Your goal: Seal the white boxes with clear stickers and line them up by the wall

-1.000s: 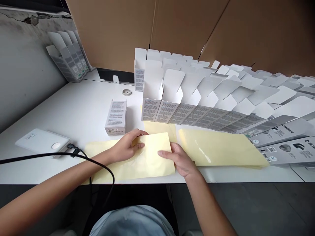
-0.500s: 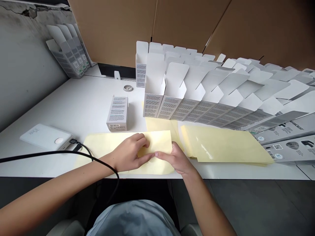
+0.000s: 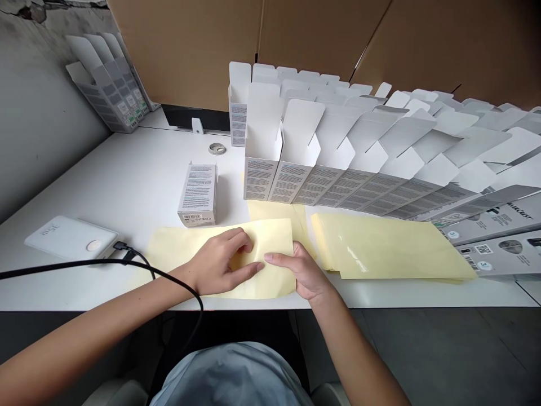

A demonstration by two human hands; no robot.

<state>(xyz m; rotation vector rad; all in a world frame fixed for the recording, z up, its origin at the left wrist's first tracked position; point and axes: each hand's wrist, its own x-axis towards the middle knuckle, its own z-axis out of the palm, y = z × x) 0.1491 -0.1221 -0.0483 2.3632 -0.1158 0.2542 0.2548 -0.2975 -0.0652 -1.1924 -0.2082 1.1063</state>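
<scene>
A pale yellow paper sheet (image 3: 274, 282) lies along the front of the table, its right end bent up a little. My right hand (image 3: 306, 270) grips that right end, thumb on top and the other fingers hidden beneath. Over the middle of the sheet rests my left hand (image 3: 224, 259), fingers loosely curled, thumb stretched out and a gap between them. Nothing shows in that gap. To the right is a stack of glossy yellow sheets (image 3: 393, 248); another yellow sheet (image 3: 281, 211) lies partly under the boxes. Behind my left hand is a closed printed box (image 3: 198, 192).
Rows of open-topped printed cartons (image 3: 262, 175) fill the right rear. More cartons (image 3: 112, 93) lean at the left wall. A white power bank (image 3: 71, 237) with a black cable (image 3: 139, 262) crossing my left forearm sits at left. A grey ring (image 3: 217, 149) lies farther back.
My left thumb has drawn slightly away from the right thumb, and the gap to its curled fingers is wider. The right hand keeps its grip. The camera view has shifted slightly.
</scene>
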